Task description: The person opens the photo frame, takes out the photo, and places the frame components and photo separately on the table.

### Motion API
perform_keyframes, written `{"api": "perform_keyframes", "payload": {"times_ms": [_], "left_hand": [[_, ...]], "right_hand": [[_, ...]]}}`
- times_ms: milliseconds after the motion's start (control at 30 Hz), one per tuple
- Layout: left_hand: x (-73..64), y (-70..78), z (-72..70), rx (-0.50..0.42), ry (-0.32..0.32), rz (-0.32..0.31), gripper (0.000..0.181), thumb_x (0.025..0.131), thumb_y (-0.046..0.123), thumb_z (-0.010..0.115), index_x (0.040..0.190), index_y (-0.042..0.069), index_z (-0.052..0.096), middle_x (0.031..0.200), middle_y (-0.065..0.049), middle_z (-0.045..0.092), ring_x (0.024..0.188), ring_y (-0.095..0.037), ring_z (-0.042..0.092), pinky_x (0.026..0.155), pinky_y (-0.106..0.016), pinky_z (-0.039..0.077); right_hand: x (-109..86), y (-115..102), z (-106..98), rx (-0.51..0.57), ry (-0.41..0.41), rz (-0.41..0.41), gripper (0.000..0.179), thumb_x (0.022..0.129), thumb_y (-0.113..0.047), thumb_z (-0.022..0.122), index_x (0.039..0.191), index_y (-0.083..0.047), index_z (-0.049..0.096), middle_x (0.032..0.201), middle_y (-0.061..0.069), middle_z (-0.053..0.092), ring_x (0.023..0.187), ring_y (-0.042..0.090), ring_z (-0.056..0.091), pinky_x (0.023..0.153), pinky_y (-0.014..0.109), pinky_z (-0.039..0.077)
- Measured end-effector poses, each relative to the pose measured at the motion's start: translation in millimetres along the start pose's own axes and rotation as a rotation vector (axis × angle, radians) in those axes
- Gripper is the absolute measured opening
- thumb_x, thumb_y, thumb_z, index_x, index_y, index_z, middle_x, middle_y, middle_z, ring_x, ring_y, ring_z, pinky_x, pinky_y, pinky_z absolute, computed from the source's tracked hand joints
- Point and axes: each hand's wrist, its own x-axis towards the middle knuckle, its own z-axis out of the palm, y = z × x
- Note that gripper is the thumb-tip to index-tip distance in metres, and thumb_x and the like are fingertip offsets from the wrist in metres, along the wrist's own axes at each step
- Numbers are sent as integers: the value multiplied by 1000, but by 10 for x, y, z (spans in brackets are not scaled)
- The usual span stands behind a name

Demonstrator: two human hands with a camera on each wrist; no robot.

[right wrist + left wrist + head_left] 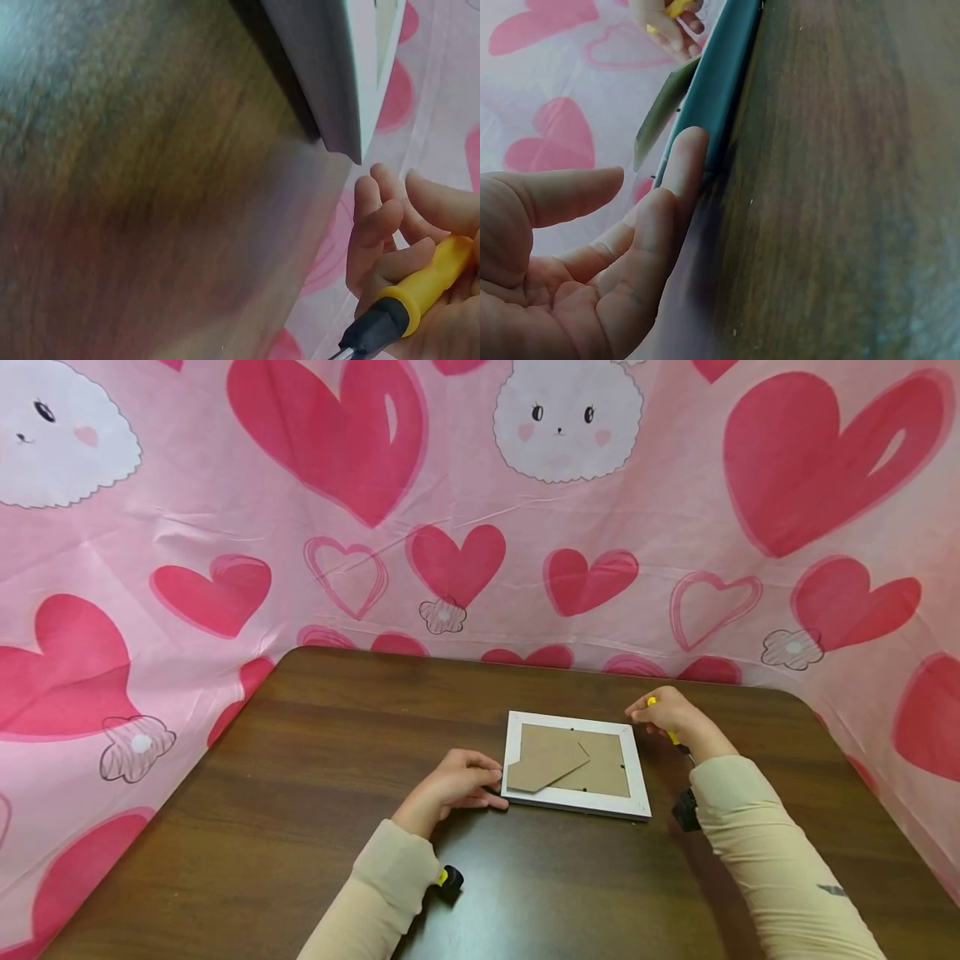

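A white picture frame (639,781) lies face down, its brown backing board (609,782) upward. On the backing, a cardboard stand leg (546,770) reaches past the left border and lifts slightly, as the left wrist view shows. My left hand (459,781) touches the frame's left side with extended fingers, the thumb apart from it. Just off the far right corner, my right hand (672,714) holds a screwdriver (424,289) with a yellow and black handle. Its shaft points back toward the wrist, and the tip is out of the right wrist view.
The brown wooden table (300,827) has rounded far corners. Behind it and along both sides hangs a pink cloth (465,460) with hearts. Small black tabs (622,767) sit along the frame's inner edge. Each wrist carries a black camera (450,881).
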Motion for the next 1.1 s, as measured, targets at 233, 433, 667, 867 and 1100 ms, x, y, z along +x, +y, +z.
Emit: {"api": "perform_keyframes", "payload": {"times_ms": [233, 433, 667, 867, 1100], "left_hand": [[25, -18, 13, -27, -16, 35, 25, 97, -1, 54, 119, -13, 56, 83, -8, 59, 72, -15, 73, 62, -18, 54], [68, -29, 25, -23, -7, 29, 23, 95, -3, 56, 116, -12, 56, 82, -7, 61, 68, -14, 71, 61, -18, 54], [102, -9, 49, -17, -1, 15, 20, 95, -3, 56, 113, -11, 56, 81, -8, 59, 64, -13, 69, 57, -17, 52], [134, -1, 47, 12, 22, 23, 20, 93, -3, 60, 111, -10, 57, 78, -7, 61, 61, -11, 68, 56, -17, 50], [151, 14, 33, 44, 40, 35, 19, 92, -4, 60, 110, -9, 59, 75, -6, 63, 60, -10, 68, 57, -18, 51]], "right_hand": [[23, -32, 82, -30, -2, 19, 26, 96, -2, 58, 115, 14, 63, 72, 0, 59, 57, 12, 52, 51, 23, 37], [73, 12, 119, -32, 6, 19, 24, 93, 0, 60, 111, 15, 65, 63, -1, 56, 55, 10, 50, 51, 23, 38], [130, 62, 146, -58, 24, 9, 21, 90, 2, 62, 104, 16, 67, 56, -2, 53, 52, 9, 47, 49, 23, 38], [128, 57, 166, -86, 29, 22, 17, 91, 2, 62, 102, 14, 68, 59, -1, 53, 54, 10, 48, 51, 24, 39], [104, 75, 168, -67, 2, 12, 15, 91, 6, 60, 100, 16, 66, 66, 1, 56, 56, 10, 51, 55, 23, 45]]}}
